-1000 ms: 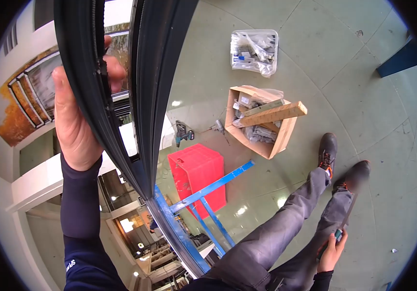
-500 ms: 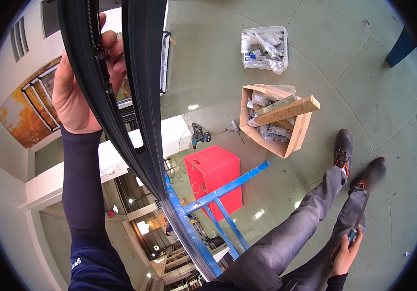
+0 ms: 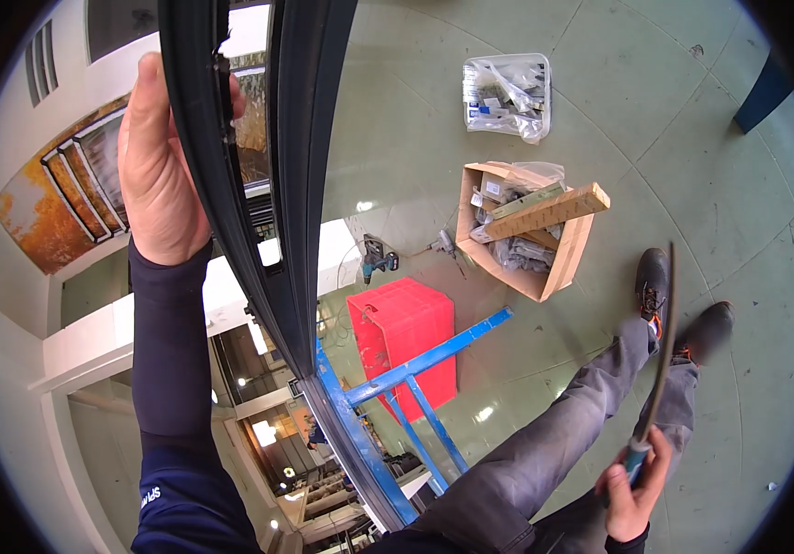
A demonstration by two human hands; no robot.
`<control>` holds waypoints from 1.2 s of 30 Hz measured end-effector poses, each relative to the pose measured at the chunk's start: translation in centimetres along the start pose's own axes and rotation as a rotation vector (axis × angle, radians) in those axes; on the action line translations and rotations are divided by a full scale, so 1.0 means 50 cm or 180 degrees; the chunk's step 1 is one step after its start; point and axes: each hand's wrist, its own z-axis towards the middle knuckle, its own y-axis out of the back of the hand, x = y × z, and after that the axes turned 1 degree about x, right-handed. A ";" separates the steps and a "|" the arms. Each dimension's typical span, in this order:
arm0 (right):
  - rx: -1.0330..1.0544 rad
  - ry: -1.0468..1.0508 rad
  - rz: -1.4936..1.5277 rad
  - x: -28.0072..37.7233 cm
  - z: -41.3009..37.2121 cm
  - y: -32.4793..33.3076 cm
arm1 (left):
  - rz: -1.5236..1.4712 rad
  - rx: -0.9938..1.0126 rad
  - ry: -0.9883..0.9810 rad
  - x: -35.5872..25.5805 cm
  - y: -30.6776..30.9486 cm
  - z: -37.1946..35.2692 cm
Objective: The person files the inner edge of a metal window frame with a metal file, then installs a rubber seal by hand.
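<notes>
My left hand (image 3: pixel 164 166) reaches up at the left and grips a black frame profile (image 3: pixel 207 152). The thumb is on the near side, and the fingers go behind the profile, partly hidden. A second black profile (image 3: pixel 309 166) runs alongside it, with a gap between them. Low at the right, my right hand (image 3: pixel 635 489) is closed around the teal handle of a long screwdriver (image 3: pixel 665 369). Its thin dark shaft points up past my shoes and looks bent by the lens. The screwdriver is apart from the frame.
A blue metal stand (image 3: pixel 424 360) supports the frame's lower end. Behind it are a red crate (image 3: pixel 406 337) and a cordless drill (image 3: pixel 378 258). A cardboard box (image 3: pixel 568 268) of parts and a clear plastic bin (image 3: pixel 545 92) with bags stand on the green floor.
My right hand has moved left and down in the view, with the screwdriver swinging more upright. The frame and my left hand have shifted right in the view; its fingers now show less.
</notes>
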 end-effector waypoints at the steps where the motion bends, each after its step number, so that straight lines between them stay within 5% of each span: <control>1: 0.0464 0.0211 0.0013 0.004 0.001 -0.003 | 0.0274 0.0091 -0.0065 0.000 0.008 -0.001; 7: 0.1658 0.1656 -0.0506 0.193 0.070 -0.131 | 0.0130 0.0498 0.0174 0.014 0.026 -0.057; 10: 0.1852 0.1799 -0.0705 0.265 0.076 -0.190 | 0.0185 0.0753 0.0221 0.018 0.028 -0.069; 21: 0.1799 0.1144 -0.0919 0.401 0.010 -0.251 | 0.0175 0.0585 0.0773 0.015 0.019 -0.071; 25: 0.2121 -0.0019 -0.0087 0.448 0.014 -0.268 | 0.0207 0.0690 0.0437 0.017 0.015 -0.061; 29: 0.2235 -0.1050 0.0424 0.506 0.038 -0.285 | -0.0035 0.0835 0.1108 -0.006 0.015 -0.050; 32: 0.2425 -0.0672 -0.0046 0.517 0.057 -0.302 | 0.0229 0.1212 0.0988 -0.012 0.023 -0.041; 36: 0.2598 -0.0133 -0.0485 0.504 0.076 -0.302 | 0.1260 0.0830 0.1175 -0.027 0.002 -0.042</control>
